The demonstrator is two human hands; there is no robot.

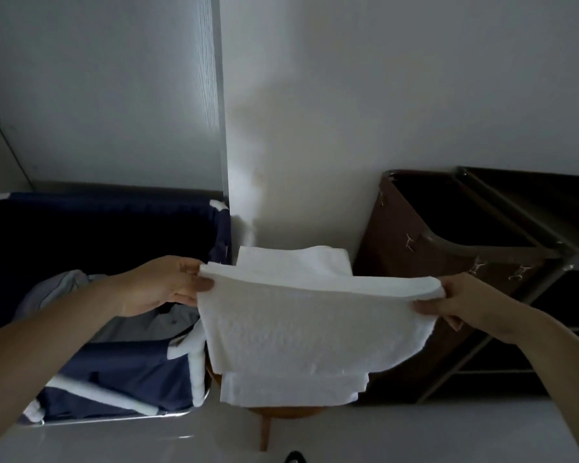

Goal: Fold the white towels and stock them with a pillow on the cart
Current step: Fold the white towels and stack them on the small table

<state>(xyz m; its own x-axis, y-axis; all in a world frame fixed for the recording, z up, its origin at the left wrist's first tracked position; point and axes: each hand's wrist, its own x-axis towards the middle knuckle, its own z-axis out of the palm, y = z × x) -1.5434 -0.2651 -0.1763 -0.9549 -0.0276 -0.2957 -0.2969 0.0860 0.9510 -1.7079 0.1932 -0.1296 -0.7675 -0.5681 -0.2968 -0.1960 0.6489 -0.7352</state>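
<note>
Fingers on towel, clothes in hamper

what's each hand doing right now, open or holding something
Left hand: holding, pinches the left edge of the white towel.
Right hand: holding, pinches the right edge of the same towel.

The room is dim. A plain white wall stands at the back, and a pale panel is on its left. The floor is pale and a bit shiny. A blue cloth bin with white bars stands on the left, just beside a small wooden stool.
</note>
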